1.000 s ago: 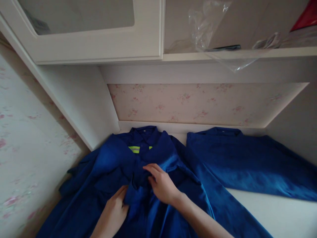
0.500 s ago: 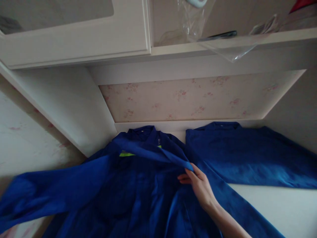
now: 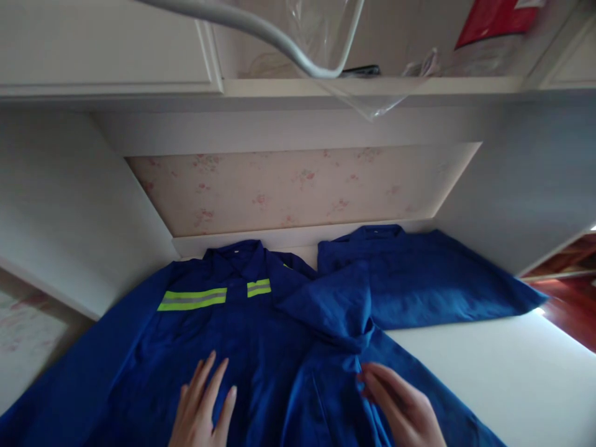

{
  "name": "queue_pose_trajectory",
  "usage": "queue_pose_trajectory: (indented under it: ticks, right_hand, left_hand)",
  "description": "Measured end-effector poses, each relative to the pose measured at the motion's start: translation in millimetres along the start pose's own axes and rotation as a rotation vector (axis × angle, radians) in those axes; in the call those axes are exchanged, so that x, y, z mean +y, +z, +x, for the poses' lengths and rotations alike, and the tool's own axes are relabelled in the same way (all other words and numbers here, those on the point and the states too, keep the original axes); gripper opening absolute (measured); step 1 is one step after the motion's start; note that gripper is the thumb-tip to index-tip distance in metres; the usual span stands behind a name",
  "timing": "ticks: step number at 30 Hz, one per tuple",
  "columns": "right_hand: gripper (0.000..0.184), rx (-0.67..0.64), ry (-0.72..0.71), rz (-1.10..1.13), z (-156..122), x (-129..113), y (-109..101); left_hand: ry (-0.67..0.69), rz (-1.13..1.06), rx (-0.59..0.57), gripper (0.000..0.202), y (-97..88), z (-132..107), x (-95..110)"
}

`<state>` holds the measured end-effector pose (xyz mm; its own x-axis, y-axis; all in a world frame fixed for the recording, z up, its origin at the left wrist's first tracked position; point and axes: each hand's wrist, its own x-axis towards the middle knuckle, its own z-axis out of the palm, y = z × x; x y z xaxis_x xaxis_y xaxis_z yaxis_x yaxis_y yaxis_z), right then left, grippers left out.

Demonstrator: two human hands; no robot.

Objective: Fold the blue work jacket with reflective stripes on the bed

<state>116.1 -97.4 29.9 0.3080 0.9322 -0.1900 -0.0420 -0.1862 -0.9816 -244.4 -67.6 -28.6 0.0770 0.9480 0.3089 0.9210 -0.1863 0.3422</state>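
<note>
A blue work jacket (image 3: 261,347) with a yellow-green reflective stripe (image 3: 193,300) lies spread on a white surface, collar toward the wall. My left hand (image 3: 202,406) rests flat on its front, fingers apart. Over at the jacket's right front panel, my right hand (image 3: 400,406) lies on the cloth with fingers slightly curled, just below a bunched fold (image 3: 342,310). A second blue garment (image 3: 428,282) lies flat to the right, its collar at the wall.
The white tabletop (image 3: 503,372) extends to the right. Floral wallpaper (image 3: 298,186) backs the recess. Above runs a shelf (image 3: 372,87) with clear plastic wrap, a dark object and a red item. White cabinet panels flank both sides.
The jacket's left side has been spread flat, showing the reflective stripe. My left hand came back into view and lies flat on it. My right hand dropped lower on the right panel. The camera turned right.
</note>
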Motion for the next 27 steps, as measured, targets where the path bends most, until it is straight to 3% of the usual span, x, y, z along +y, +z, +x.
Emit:
queue_pose_trajectory:
  ticks: [2, 5, 7, 10, 13, 15, 17, 20, 23, 25, 27]
  right_hand:
    - [0.052, 0.137, -0.124, -0.092, 38.6, -16.4, -9.5]
    - [0.082, 0.311, -0.013, -0.039, 109.9, -34.4, -19.3]
    - [0.092, 0.302, 0.051, -0.026, 148.3, -39.8, -17.2]
    - [0.078, 0.186, -0.002, -0.022, 173.1, -43.5, -2.7]
    - [0.055, 0.098, -0.122, 0.023, 156.9, -52.7, 7.1]
    - [0.047, 0.130, -0.227, 0.130, 130.4, -64.6, 1.1]
    - [0.039, 0.279, -0.332, 0.306, 99.0, -78.1, -15.2]
    - [0.027, 0.631, -0.384, 0.523, 54.4, -87.2, -47.8]
    - [0.026, 0.779, -0.246, 0.545, 20.6, -68.7, -77.2]
    - [0.031, 0.794, -0.130, 0.487, 4.3, -43.8, -94.3]
    - [0.035, 0.789, -0.115, 0.346, -7.1, -18.0, -110.5]
  left_hand:
    - [0.059, -0.024, -0.012, 0.044, 18.4, 12.0, 13.3]
    - [0.097, 0.063, -0.047, 0.045, 41.8, 17.6, 19.9]
    - [0.121, 0.157, -0.078, 0.045, 52.4, 15.7, 17.8]
    - [0.152, 0.237, -0.107, 0.045, 57.6, 12.1, 13.1]
    - [0.155, 0.260, -0.125, 0.046, 54.5, 11.9, 12.0]
    - [0.166, 0.268, -0.132, 0.045, 52.4, 13.0, 13.2]
    - [0.167, 0.279, -0.124, 0.044, 51.1, 13.9, 15.3]
    - [0.134, 0.295, -0.109, 0.044, 48.7, 14.1, 19.1]
    - [0.127, 0.276, -0.161, 0.045, 44.3, 14.1, 22.9]
    - [0.120, 0.255, -0.188, 0.047, 41.7, 14.4, 25.2]
    - [0.106, 0.246, -0.188, 0.049, 40.6, 14.9, 26.8]
